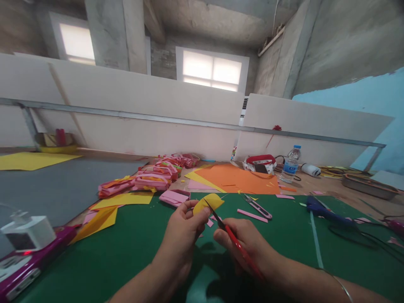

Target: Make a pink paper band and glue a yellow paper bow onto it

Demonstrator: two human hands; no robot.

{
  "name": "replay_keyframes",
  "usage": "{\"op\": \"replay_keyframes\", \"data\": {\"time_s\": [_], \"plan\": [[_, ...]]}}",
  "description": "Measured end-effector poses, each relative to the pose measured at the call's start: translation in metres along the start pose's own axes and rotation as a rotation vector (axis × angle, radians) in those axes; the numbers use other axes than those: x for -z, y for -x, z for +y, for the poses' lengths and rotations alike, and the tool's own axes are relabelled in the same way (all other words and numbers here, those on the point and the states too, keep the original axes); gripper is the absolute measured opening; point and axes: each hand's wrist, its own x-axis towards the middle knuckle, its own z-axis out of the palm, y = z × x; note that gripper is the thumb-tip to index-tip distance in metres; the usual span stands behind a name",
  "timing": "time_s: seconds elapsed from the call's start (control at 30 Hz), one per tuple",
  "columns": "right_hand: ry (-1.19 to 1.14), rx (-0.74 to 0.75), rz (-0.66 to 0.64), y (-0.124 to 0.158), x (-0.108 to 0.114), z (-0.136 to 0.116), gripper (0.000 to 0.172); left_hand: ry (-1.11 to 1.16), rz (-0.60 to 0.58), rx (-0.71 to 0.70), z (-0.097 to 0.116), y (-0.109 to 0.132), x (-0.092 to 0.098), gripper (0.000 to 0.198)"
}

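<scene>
My left hand (pixel 184 229) pinches a small piece of yellow paper (pixel 208 202) above the green cutting mat (pixel 126 244). In my right hand (pixel 244 244) are red-handled scissors (pixel 232 240), their dark blades reaching up into the lower edge of the yellow paper. Both hands hover close together over the mat's middle. Small pink scraps lie on the mat just behind them.
Small snips (pixel 257 206) and a pink strip (pixel 252 215) lie on the mat. Behind are orange sheets (pixel 240 179), pink and yellow folded paper piles (pixel 151 181), a water bottle (pixel 290 164), a blue glue gun (pixel 322 208) with cable at right, and a pink-white device (pixel 28 248) at left.
</scene>
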Motion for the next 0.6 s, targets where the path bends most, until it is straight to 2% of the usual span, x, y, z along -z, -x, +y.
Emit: {"op": "replay_keyframes", "data": {"time_s": [0.4, 0.6], "plan": [[-0.062, -0.051, -0.013, -0.0002, -0.0001, -0.0032, 0.039, -0.004, -0.025, 0.022, 0.0018, 0.0013, 0.0022, 0.032], [0.017, 0.026, 0.032, 0.0005, 0.0028, -0.006, 0.029, 0.004, -0.081, 0.041, 0.0018, 0.0027, 0.0003, 0.03]]}}
